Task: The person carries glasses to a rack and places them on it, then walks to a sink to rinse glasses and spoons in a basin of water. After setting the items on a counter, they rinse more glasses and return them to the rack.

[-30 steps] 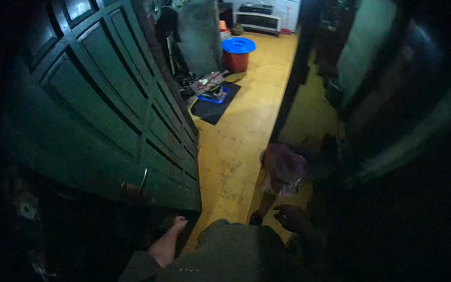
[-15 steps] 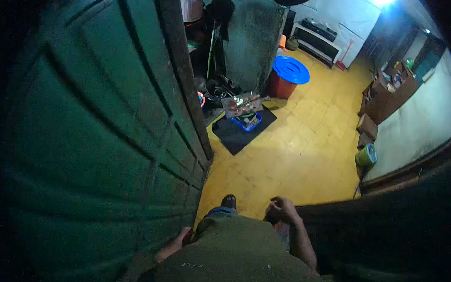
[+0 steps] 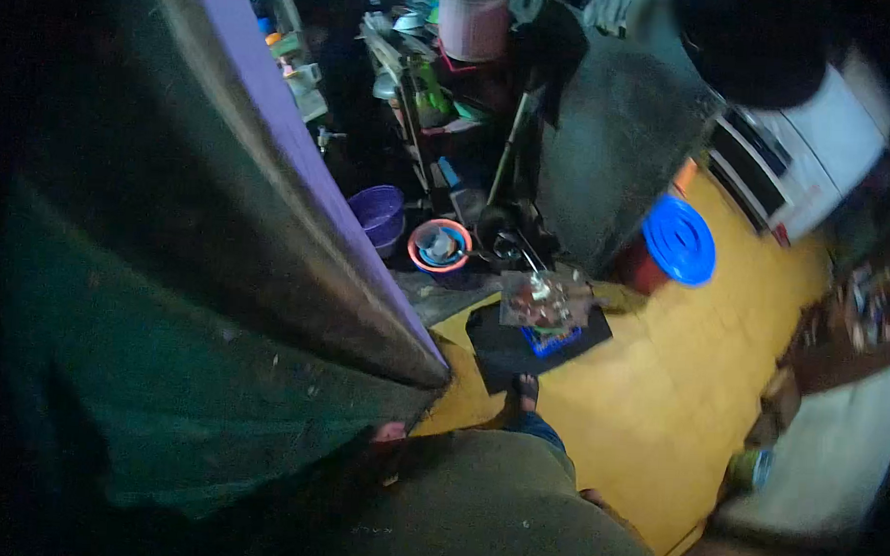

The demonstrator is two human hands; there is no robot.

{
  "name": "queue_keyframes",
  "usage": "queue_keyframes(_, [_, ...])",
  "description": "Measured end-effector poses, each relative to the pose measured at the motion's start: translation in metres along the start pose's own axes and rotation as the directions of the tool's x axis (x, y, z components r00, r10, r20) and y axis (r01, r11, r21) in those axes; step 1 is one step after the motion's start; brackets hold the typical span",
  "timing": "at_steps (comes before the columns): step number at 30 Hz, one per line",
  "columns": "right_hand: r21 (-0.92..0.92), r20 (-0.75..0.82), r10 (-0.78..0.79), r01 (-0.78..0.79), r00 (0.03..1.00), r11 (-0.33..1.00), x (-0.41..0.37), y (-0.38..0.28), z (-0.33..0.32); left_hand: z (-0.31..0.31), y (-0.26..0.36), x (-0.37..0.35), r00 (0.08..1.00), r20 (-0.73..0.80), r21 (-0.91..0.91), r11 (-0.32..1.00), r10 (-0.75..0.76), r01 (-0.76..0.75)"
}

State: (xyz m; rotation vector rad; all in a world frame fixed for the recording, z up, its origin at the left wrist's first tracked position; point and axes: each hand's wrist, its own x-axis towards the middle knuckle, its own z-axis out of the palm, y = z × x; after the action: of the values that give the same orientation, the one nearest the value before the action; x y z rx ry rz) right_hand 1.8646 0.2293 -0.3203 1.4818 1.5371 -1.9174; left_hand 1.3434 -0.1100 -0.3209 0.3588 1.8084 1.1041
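Note:
My left hand is a small blurred patch at the left of my shirt, close to the dark green door; its fingers cannot be made out. Only a sliver of my right hand shows past the shirt's right side, over the yellow floor, with its fingers hidden. Ahead of my sandalled foot a black mat lies on the floor. On it stands a blue basket, with a board bearing small pale and reddish items on top.
A red bin with a blue lid stands right of the mat. Beyond the purple door frame are a purple tub, an orange-rimmed basin and dark pans. A green container sits by the right wall.
My view has swung left and moved forward, bringing the tubs and shelf into sight. My right hand, bent in front before, has dropped mostly behind my shirt.

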Motion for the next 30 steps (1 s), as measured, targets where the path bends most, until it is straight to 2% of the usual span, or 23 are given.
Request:
queue_keyframes(1, [-0.058, 0.023, -0.002, 0.003, 1.000, 0.998, 0.051, -0.014, -0.034, 0.001, -0.002, -0.007, 0.992, -0.060, 0.044, 0.992, -0.112, 0.114])
queue_keyframes(2, [-0.097, 0.069, -0.070, 0.077, 0.995, 0.992, 0.109, -0.027, -0.070, 0.004, -0.004, -0.014, 0.967, -0.118, 0.046, 0.971, -0.226, 0.233])
queue_keyframes(3, [-0.045, -0.095, 0.145, -0.150, 0.985, 0.988, 0.090, -0.153, -0.059, 0.007, -0.001, -0.022, 0.933, -0.174, 0.017, 0.946, -0.316, 0.324])
queue_keyframes(4, [-0.103, -0.078, -0.006, -0.002, 0.997, 0.995, 0.123, -0.207, -0.087, 0.011, 0.010, -0.030, 0.897, -0.216, -0.032, 0.921, -0.385, 0.388])
queue_keyframes(5, [-0.443, 0.234, -0.546, 0.588, 0.804, 0.677, 0.169, -0.246, -0.121, 0.017, 0.020, -0.037, 0.864, -0.254, -0.096, 0.900, -0.436, 0.426])
queue_keyframes(7, [-0.299, -0.157, -0.441, 0.383, 0.884, 0.874, 0.178, -0.390, -0.119, 0.028, 0.048, -0.044, 0.805, -0.309, -0.222, 0.862, -0.506, 0.456])
queue_keyframes(9, [-0.031, -0.279, -0.551, 0.566, 0.786, 0.824, 0.220, -0.474, -0.110, 0.038, 0.072, -0.042, 0.768, -0.350, -0.318, 0.839, -0.537, 0.442])
queue_keyframes(10, [-0.033, -0.247, -0.565, 0.576, 0.787, 0.817, 0.239, -0.518, -0.101, 0.041, 0.075, -0.039, 0.748, -0.360, -0.362, 0.822, -0.558, 0.439])
queue_keyframes(11, [-0.125, -0.234, -0.628, 0.618, 0.742, 0.776, 0.247, -0.553, -0.089, 0.045, 0.078, -0.034, 0.741, -0.369, -0.389, 0.817, -0.561, 0.425])
queue_keyframes(12, [-0.215, -0.220, -0.680, 0.645, 0.699, 0.733, 0.253, -0.571, -0.077, 0.047, 0.085, -0.028, 0.733, -0.379, -0.412, 0.812, -0.566, 0.414])
queue_keyframes(13, [-0.217, -0.205, -0.688, 0.653, 0.696, 0.726, 0.262, -0.585, -0.060, 0.047, 0.093, -0.018, 0.727, -0.388, -0.435, 0.808, -0.566, 0.397])
queue_keyframes(15, [-0.361, -0.067, -0.721, 0.657, 0.690, 0.662, 0.293, -0.608, -0.020, 0.042, 0.105, 0.000, 0.726, -0.405, -0.464, 0.809, -0.556, 0.360])
queue_keyframes(17, [-0.277, 0.142, -0.526, 0.544, 0.839, 0.792, 0.295, -0.627, 0.035, 0.038, 0.116, 0.014, 0.721, -0.433, -0.486, 0.813, -0.542, 0.319])
queue_keyframes(19, [-0.491, 0.422, -0.576, 0.711, 0.700, 0.504, 0.269, -0.660, 0.083, 0.035, 0.123, 0.026, 0.710, -0.460, -0.514, 0.812, -0.533, 0.277])
queue_keyframes(21, [-0.481, 0.551, -0.458, 0.714, 0.698, 0.510, 0.272, -0.696, 0.122, 0.026, 0.142, 0.035, 0.689, -0.498, -0.541, 0.810, -0.526, 0.228])
queue_keyframes(23, [-0.481, 0.607, -0.377, 0.701, 0.700, 0.527, 0.288, -0.736, 0.156, 0.023, 0.152, 0.046, 0.661, -0.523, -0.577, 0.794, -0.538, 0.191])
queue_keyframes(24, [-0.502, 0.640, -0.454, 0.785, 0.620, 0.363, 0.293, -0.758, 0.170, 0.023, 0.155, 0.050, 0.641, -0.533, -0.597, 0.782, -0.553, 0.178])
queue_keyframes(27, [-0.486, 0.704, -0.407, 0.813, 0.582, 0.320, 0.342, -0.808, 0.215, 0.033, 0.160, 0.064, 0.571, -0.538, -0.664, 0.729, -0.621, 0.167])
queue_keyframes(28, [-0.449, 0.757, -0.382, 0.846, 0.531, 0.286, 0.349, -0.829, 0.230, 0.037, 0.161, 0.068, 0.545, -0.534, -0.685, 0.709, -0.647, 0.170])
queue_keyframes(29, [-0.458, 0.762, -0.369, 0.845, 0.533, 0.275, 0.362, -0.845, 0.244, 0.039, 0.163, 0.074, 0.520, -0.529, -0.705, 0.688, -0.671, 0.171])
queue_keyframes(30, [-0.428, 0.783, -0.382, 0.871, 0.491, 0.241, 0.374, -0.859, 0.260, 0.042, 0.166, 0.081, 0.499, -0.516, -0.727, 0.664, -0.697, 0.175])
